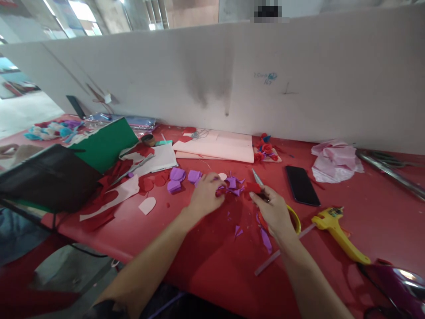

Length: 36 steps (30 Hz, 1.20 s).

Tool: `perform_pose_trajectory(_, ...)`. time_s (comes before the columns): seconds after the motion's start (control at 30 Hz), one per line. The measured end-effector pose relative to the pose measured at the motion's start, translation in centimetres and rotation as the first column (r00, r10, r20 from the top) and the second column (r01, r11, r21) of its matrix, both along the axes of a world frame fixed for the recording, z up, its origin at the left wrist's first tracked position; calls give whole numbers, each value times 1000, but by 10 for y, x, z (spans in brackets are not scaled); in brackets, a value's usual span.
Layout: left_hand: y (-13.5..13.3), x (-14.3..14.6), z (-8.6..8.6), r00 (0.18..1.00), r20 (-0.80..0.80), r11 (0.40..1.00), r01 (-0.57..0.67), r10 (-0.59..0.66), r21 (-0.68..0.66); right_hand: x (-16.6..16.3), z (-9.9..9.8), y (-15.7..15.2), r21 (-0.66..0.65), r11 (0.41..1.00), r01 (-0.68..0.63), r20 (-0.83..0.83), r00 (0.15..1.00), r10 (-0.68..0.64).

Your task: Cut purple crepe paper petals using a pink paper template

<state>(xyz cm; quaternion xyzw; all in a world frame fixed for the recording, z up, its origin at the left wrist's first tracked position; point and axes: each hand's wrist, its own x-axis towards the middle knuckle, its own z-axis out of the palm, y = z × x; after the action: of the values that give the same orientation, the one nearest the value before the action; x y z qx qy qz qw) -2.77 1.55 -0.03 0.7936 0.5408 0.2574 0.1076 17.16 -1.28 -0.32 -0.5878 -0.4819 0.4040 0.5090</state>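
Observation:
My left hand (pixel 207 192) reaches over a heap of purple scraps (pixel 235 188). Its fingers are curled, with a bit of red and purple showing by the thumb; what they hold is partly hidden. In my right hand (pixel 274 208) is a pair of scissors (pixel 256 178), its blades pointing away from me and a yellow loop beside the wrist. A small red piece (pixel 253 188) lies at the same fingertips, against the blades. Left of my left hand are several purple petal-shaped pieces (pixel 177 174) and a pale pink cut piece (pixel 147 205).
To the right lie a black phone (pixel 302 186), a yellow glue gun (pixel 341 235) with a glue stick, and crumpled pink paper (pixel 337 161). Pink sheets (pixel 215 146) and red flowers (pixel 266 148) lie near the white partition (pixel 149 79). A black bag (pixel 49 177) stands left.

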Motion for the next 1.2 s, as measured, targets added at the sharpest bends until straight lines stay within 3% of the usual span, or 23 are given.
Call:
perform_pose_trajectory(0.07,-6,5,-5,981,-176,996,84,-80,20,-1,1,0,-3,1000,-2,-11,1000,2)
perform_pose_trajectory(0.13,-8,10,-11,971,-225,996,84,-76,29,-1,2,-1,-8,1000,-5,-22,1000,5)
perform_pose_trajectory(0.2,-4,13,-15,992,-110,998,65,-65,-3,-1,1,-1,-13,1000,-6,-33,999,6)
perform_pose_trajectory(0.3,4,13,-19,973,231,991,19,12,-131,1,-1,-1,-8,1000,-1,-45,999,0)
perform_pose_trajectory(0.37,8,12,-19,866,489,967,27,104,-253,1,-2,0,-5,1000,-1,-64,998,1)
perform_pose_trajectory(0.43,9,8,-17,653,726,914,125,217,-385,1,-3,0,-23,1000,0,-134,991,-3)
perform_pose_trajectory(0.5,9,5,-16,408,844,833,277,349,-478,-1,-2,-1,-73,997,-13,-262,965,-6)
perform_pose_trajectory(0.57,7,3,-15,309,851,770,371,425,-519,-5,-1,-2,-117,992,-51,-370,929,4)
perform_pose_trajectory(0.63,4,3,-14,292,842,731,419,453,-539,-10,0,-3,-134,986,-95,-418,908,30)
perform_pose_trajectory(0.7,0,6,-13,324,837,711,443,442,-547,-15,-1,-4,-133,984,-120,-427,903,53)
perform_pose_trajectory(0.77,-4,11,-13,407,836,716,450,368,-534,-20,-2,-6,-133,982,-135,-427,902,66)
perform_pose_trajectory(0.9,-6,15,-14,564,822,791,465,82,-398,-25,-3,-9,-172,963,-209,-386,914,129)
perform_pose_trajectory(1.0,-3,9,-15,672,740,826,432,-27,-361,-21,-2,-8,-175,968,-179,-350,930,109)
perform_pose_trajectory(1.1,0,0,-14,872,482,918,254,-81,-305,-12,-1,-4,-155,986,-62,-357,934,3)
perform_pose_trajectory(1.2,-2,0,-12,990,112,995,89,-83,-51,-4,-1,1,-139,990,23,-386,919,-75)
